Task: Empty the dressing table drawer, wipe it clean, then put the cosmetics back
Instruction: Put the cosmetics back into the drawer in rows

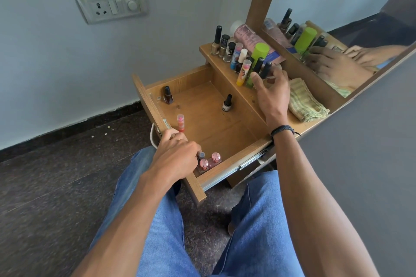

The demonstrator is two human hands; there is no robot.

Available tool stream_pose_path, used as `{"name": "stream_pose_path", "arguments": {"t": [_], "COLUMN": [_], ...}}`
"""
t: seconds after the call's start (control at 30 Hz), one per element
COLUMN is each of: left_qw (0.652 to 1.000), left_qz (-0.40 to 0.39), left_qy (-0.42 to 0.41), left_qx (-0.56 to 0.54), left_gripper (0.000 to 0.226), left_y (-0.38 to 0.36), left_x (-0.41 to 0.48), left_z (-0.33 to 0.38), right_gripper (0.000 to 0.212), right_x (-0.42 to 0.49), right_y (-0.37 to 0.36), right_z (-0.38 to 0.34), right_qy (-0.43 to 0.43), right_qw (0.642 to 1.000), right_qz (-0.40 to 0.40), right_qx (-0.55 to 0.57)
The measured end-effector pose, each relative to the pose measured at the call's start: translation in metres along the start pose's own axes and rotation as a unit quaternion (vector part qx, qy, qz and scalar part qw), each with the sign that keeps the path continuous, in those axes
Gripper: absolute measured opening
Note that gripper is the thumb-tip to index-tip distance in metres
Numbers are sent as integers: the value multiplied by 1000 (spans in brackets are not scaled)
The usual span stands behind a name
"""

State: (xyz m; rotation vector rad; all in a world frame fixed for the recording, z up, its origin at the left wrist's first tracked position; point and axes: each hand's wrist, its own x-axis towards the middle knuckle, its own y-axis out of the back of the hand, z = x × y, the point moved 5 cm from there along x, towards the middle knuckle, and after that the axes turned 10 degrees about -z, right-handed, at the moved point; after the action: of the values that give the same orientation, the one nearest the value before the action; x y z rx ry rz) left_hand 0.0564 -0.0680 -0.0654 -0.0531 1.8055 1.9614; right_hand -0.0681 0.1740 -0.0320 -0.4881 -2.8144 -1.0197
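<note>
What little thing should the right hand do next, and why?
Probably close its fingers on one of the black tubes at the near end of the row on the table top. The right hand hovers open, thumb and fingers either side of them, holding nothing. The drawer holds only a few bottles, so the tube likely goes there next, though that is a guess.

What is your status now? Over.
Left hand at drawer front, grip unclear. Right hand open, reaching for tabletop cosmetics. Some bottles in drawer. Path clear.
</note>
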Motion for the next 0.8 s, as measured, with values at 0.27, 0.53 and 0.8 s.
{"name": "stream_pose_path", "arguments": {"t": [0.27, 0.53, 0.8], "left_qw": [1000, 998, 978], "left_qz": [-4, 3, 108], "left_qy": [0, -17, -19], "left_qx": [-7, -62, -179], "left_gripper": [47, 49, 53], "left_y": [0, -2, 8], "left_x": [-1, 2, 4], "left_z": [0, -1, -8], "right_gripper": [47, 26, 27], "right_x": [2, -4, -23], "right_y": [-1, 6, 15], "right_z": [-4, -7, -5], "right_qy": [-19, -6, -30], "right_qw": [1000, 999, 993], "right_qz": [-2, -4, 50], "right_qx": [-18, 35, 106]}}
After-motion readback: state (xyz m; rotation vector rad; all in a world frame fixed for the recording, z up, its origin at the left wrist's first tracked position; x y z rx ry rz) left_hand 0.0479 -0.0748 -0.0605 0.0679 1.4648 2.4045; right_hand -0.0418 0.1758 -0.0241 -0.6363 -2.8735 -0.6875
